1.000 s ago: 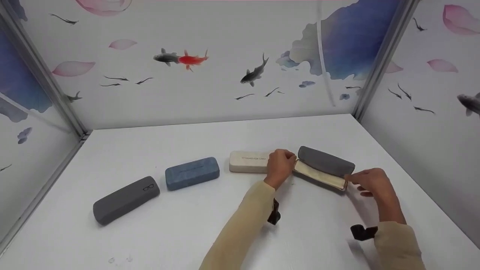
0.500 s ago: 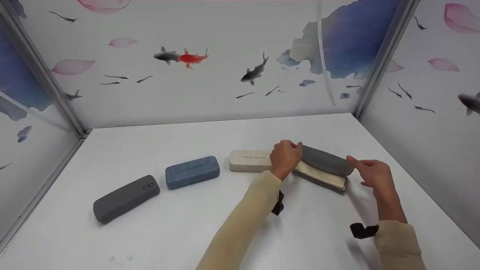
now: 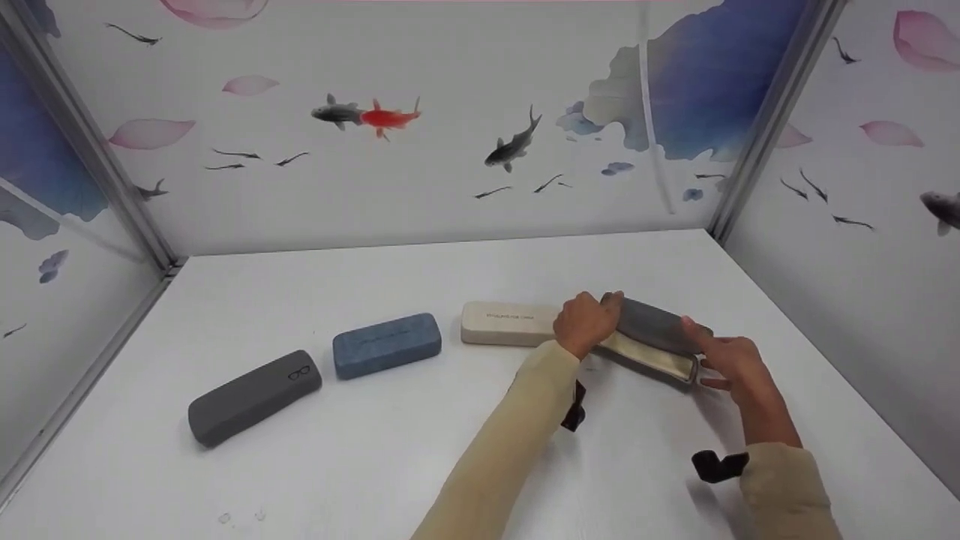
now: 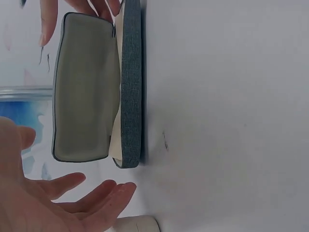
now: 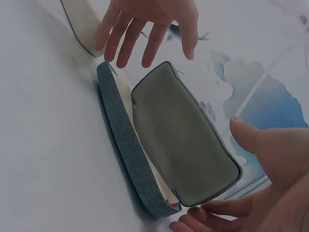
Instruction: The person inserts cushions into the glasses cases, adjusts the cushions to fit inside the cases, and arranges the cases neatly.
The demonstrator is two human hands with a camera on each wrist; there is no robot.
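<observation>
An eyeglass case (image 3: 658, 325) stands with its lid raised at the right of the table, its outside blue-grey and woven. The lid is lined in grey-green (image 5: 181, 135), the base in cream. My left hand (image 3: 586, 322) is at the case's left end, its fingers extended and spread; in the left wrist view they look apart from the case. My right hand (image 3: 731, 360) is at the right end, the thumb up beside the lid and the fingers low near the hinge corner. Whether these fingers touch the case is hard to tell.
A cream case (image 3: 506, 324) lies just left of the blue-grey one, partly behind my left hand. Further left lie a blue case (image 3: 387, 345) and a dark grey case (image 3: 255, 397) with a glasses print. Printed wall panels (image 3: 442, 202) enclose the white table (image 3: 360, 450).
Both hands have moved from the base's ends up to the lid's ends. Since the half-second frame, my right hand has dropped slightly and its fingers have spread. The case stays put with its lid raised.
</observation>
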